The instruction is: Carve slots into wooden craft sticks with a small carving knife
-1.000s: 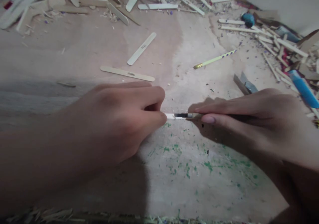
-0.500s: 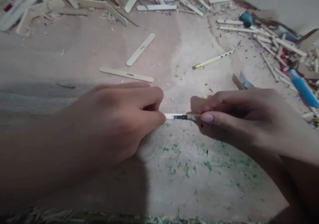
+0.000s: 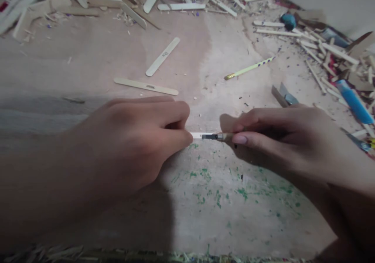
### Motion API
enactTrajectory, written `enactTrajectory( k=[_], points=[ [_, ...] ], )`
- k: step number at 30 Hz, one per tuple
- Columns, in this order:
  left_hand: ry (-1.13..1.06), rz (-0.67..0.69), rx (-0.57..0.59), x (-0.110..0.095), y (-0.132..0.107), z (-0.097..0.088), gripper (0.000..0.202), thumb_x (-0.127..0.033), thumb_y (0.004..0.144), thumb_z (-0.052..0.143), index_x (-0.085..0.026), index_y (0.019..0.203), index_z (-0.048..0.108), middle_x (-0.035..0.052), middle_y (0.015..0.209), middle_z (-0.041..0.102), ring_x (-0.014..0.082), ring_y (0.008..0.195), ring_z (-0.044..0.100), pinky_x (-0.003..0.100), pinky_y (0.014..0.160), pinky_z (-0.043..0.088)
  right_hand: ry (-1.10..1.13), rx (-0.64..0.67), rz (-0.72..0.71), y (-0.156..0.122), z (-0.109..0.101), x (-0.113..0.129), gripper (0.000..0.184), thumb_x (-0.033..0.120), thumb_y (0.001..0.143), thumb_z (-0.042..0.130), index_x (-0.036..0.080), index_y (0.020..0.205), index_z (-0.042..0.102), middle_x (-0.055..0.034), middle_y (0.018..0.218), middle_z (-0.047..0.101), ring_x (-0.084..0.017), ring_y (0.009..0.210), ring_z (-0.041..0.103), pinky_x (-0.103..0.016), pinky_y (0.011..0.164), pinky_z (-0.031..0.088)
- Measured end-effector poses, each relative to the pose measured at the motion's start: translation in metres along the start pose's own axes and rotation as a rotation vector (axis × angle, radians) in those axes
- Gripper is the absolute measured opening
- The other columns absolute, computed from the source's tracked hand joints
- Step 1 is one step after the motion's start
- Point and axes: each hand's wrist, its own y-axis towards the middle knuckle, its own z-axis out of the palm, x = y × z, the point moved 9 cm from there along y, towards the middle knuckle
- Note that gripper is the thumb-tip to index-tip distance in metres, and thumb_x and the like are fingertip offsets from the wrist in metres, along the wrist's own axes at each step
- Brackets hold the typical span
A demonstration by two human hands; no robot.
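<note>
My left hand (image 3: 146, 138) is closed, thumb and fingers pinching a pale wooden craft stick (image 3: 197, 135) against the board. Most of that stick is hidden under the hand. Between thumb and fingertips, my right hand (image 3: 269, 138) grips a small craft knife (image 3: 220, 137) with a dark flat blade, a metal collar and a wood-coloured handle. The blade lies along the stick, pointing left, just short of my left thumb. Above the hands lie two more craft sticks, one slanted (image 3: 163, 56) and one nearly level (image 3: 145, 86), each with a small dark mark at its middle.
A yellow-green pencil (image 3: 249, 68) lies beyond my right hand, with a grey metal blade-like piece (image 3: 285, 95) nearer to it. Loose sticks and shavings (image 3: 181, 6) heap along the back and right. A blue tube-like item (image 3: 354, 102) sits at right. Green flecks mark the wooden board (image 3: 222, 224).
The whole view has shifted slightly, so things appear a little further left. Both hands keep their grips, and the blade stays at nearly the same place on the stick.
</note>
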Motion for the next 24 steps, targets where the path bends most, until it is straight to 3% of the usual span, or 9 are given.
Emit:
enactTrajectory(
  k=[3, 9, 15, 18, 24],
  points=[
    [-0.006, -0.002, -0.002, -0.0014, 0.0011, -0.0006, 0.056, -0.005, 0.130, 0.045, -0.023, 0.093, 0.083, -0.0019, 0.105, 0.085, 0.0157, 0.088, 0.078, 0.032, 0.077, 0.055, -0.026, -0.009, 0.004, 0.0002, -0.0011, 0.0009, 0.033, 0.055, 0.120, 0.090, 0.028, 0.100, 0.093, 0.0002, 0.079, 0.083, -0.018, 0.065, 0.067, -0.035, 0.066, 0.055],
    [-0.019, 0.072, -0.076, 0.0017, -0.0026, 0.0020, 0.051, -0.006, 0.129, 0.045, -0.023, 0.105, 0.088, -0.0026, 0.106, 0.085, 0.0126, 0.086, 0.075, 0.029, 0.074, 0.051, 0.017, 0.014, 0.014, 0.0019, 0.0037, 0.0035, 0.055, 0.070, 0.125, 0.082, 0.026, 0.092, 0.087, 0.0019, 0.071, 0.076, -0.014, 0.060, 0.060, -0.033, 0.065, 0.052],
    [-0.018, 0.094, -0.080, 0.0038, -0.0035, 0.0020, 0.047, -0.005, 0.127, 0.049, -0.024, 0.104, 0.086, -0.0015, 0.109, 0.086, 0.0142, 0.089, 0.078, 0.031, 0.075, 0.053, -0.052, -0.003, -0.061, 0.0001, 0.0018, 0.0013, 0.037, 0.058, 0.125, 0.085, 0.028, 0.104, 0.090, 0.0001, 0.085, 0.088, -0.015, 0.061, 0.067, -0.033, 0.064, 0.052],
    [-0.032, 0.039, -0.034, 0.0053, -0.0006, 0.0043, 0.051, -0.005, 0.128, 0.047, -0.023, 0.100, 0.086, -0.0018, 0.106, 0.085, 0.0129, 0.085, 0.075, 0.031, 0.074, 0.052, -0.043, 0.000, -0.092, -0.0007, 0.0030, 0.0017, 0.032, 0.052, 0.126, 0.084, 0.029, 0.105, 0.089, 0.0037, 0.076, 0.083, -0.014, 0.058, 0.064, -0.032, 0.066, 0.054],
    [-0.016, 0.051, -0.067, 0.0006, 0.0012, 0.0003, 0.051, -0.006, 0.128, 0.049, -0.023, 0.098, 0.087, -0.0031, 0.105, 0.084, 0.0120, 0.081, 0.072, 0.031, 0.073, 0.051, -0.030, -0.003, -0.070, 0.0036, 0.0075, 0.0041, 0.042, 0.065, 0.128, 0.082, 0.029, 0.109, 0.091, 0.0042, 0.072, 0.080, -0.014, 0.055, 0.063, -0.032, 0.066, 0.056]
  ],
)
